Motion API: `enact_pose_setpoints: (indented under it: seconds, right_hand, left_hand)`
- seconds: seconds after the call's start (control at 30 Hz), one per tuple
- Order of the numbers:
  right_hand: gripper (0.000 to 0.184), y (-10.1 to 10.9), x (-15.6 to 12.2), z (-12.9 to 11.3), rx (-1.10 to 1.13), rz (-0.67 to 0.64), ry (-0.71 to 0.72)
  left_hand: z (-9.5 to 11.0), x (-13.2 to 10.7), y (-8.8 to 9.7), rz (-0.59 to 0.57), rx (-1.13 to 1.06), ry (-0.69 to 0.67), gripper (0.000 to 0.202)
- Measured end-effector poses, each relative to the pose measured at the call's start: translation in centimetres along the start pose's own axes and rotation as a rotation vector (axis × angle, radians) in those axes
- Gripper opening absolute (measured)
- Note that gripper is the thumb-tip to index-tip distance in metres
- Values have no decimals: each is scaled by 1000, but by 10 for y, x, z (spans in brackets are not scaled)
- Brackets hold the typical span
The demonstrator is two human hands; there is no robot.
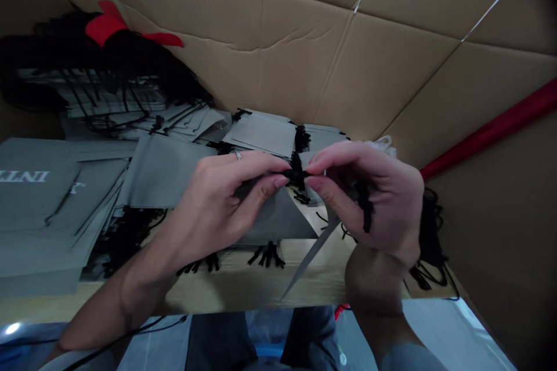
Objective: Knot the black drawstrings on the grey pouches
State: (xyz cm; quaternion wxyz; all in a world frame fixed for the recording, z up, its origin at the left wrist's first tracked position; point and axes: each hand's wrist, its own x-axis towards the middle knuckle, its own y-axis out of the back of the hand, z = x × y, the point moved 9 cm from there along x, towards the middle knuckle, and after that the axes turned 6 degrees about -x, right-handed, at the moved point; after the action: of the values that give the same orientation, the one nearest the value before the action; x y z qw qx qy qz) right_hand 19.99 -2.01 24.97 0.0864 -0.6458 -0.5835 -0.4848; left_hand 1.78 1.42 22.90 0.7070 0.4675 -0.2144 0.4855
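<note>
The left hand (213,208) and right hand (374,197) pinch a knotted black drawstring (296,174) between closed fingertips atop a grey fabric pouch (274,220), beside stacked pouches (43,203) and a cardboard wall (261,23).

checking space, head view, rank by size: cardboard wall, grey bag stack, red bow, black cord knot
Cardboard wall, grey bag stack, red bow, black cord knot; the knot sits nearer the camera, so that last pair is unsure.

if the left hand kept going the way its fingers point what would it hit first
The left hand is touching the black cord knot, so that comes first, then probably the right hand's fingertips, though depth is hard to judge.
</note>
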Motion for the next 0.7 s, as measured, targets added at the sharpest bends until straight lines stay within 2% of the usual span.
enact_pose_setpoints:
  seconds: [0.1, 0.23, 0.3, 0.37, 0.47, 0.57, 0.7]
  right_hand:
    - [16, -2, 1, 2, 3, -38, 38]
    - [36, -13, 3, 5, 47, -173, 120]
    - [26, -16, 3, 6, 52, -203, 141]
    - [15, -17, 3, 7, 39, -209, 149]
    - [13, -16, 2, 7, 5, -198, 143]
    - [13, -16, 2, 8, 5, -185, 113]
    - [13, -17, 2, 4, 52, -169, 113]
  left_hand:
    - [0, 0, 0, 13, 47, 14, 9]
    - [-8, -3, -3, -6, -49, 106, 19]
    - [-12, -4, -4, -10, -117, 148, 29]
    - [-10, -4, -5, -38, -109, 130, 24]
    - [2, -2, -10, -121, 5, 26, 6]
    - [10, 1, -9, -136, 33, -42, 18]
    - [9, 7, -2, -146, -63, -17, 19]
